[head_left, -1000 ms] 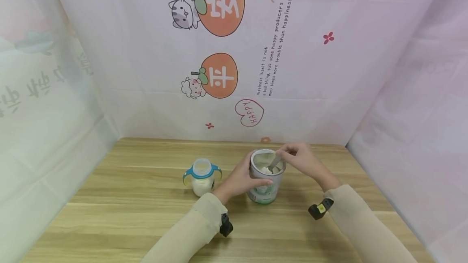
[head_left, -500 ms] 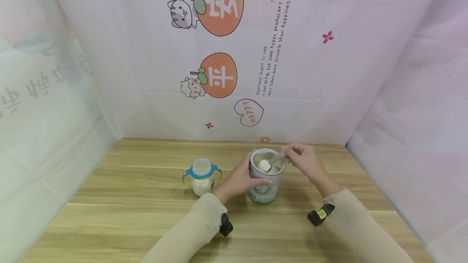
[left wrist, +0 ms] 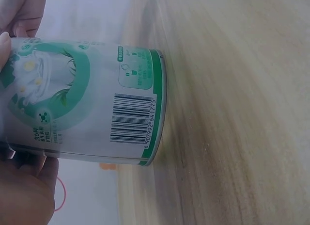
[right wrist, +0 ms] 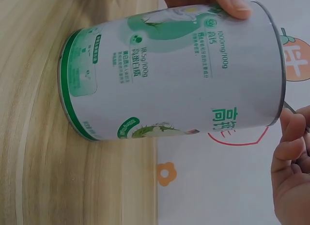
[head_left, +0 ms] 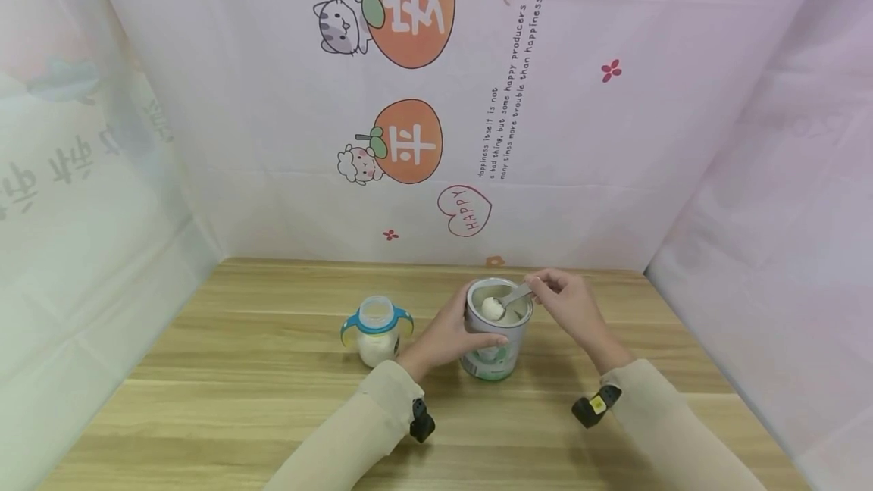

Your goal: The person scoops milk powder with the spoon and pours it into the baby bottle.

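Note:
A white and green milk powder tin (head_left: 492, 358) stands uncovered on the table. My left hand (head_left: 446, 333) grips its left side, with the thumb across the front. At the tin's right rim, my right hand (head_left: 564, 308) pinches the grey handle of a scoop (head_left: 517, 294). A rounded heap of white powder (head_left: 492, 308) fills the scoop's bowl, which is inside the mouth of the tin. In the left wrist view the tin (left wrist: 97, 94) shows its barcode. The right wrist view has the right hand (right wrist: 293, 171) beyond the rim, with most of the scoop hidden.
Left of the tin, behind my left wrist, stands a lidless baby bottle (head_left: 377, 347) with blue handles and whitish contents. The wooden table (head_left: 259, 370) ends at a printed cloth backdrop (head_left: 559, 203), and cloth sides hang at left and right.
The scoop has come up from the powder with a white heap in its bowl, its handle now lying flatter. My right hand moved slightly right; the left hand keeps its grip.

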Tool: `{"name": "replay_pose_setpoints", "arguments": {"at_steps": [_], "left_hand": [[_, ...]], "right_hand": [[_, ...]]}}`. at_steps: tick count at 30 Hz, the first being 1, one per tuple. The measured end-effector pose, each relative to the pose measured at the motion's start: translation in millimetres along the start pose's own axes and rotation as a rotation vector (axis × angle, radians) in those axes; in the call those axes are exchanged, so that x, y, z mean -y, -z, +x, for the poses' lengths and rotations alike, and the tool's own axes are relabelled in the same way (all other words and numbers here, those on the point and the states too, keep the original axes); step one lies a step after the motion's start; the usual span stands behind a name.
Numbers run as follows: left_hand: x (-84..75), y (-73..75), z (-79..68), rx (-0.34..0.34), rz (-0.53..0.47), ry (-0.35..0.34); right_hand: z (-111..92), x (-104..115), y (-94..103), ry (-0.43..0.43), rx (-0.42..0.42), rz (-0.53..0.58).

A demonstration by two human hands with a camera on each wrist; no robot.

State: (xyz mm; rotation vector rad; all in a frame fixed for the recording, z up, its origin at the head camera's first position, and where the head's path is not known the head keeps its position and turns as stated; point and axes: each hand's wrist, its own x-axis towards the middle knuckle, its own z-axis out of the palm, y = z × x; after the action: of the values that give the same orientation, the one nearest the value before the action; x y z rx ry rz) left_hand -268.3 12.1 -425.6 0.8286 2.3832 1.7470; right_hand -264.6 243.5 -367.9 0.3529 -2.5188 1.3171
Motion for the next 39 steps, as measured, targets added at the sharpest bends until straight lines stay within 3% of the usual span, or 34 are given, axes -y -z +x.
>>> {"name": "replay_pose_setpoints", "arguments": {"at_steps": [11,39], "left_hand": [[-2.4,1.3,-1.7,0.01,0.004,0.014],[-10.7,9.0,-6.5,-0.03,0.023,0.055]], "right_hand": [[1,2,3.6,-0.134,0.018,0.188],[3,10,6.9,-0.136,0.002,0.28]]}}
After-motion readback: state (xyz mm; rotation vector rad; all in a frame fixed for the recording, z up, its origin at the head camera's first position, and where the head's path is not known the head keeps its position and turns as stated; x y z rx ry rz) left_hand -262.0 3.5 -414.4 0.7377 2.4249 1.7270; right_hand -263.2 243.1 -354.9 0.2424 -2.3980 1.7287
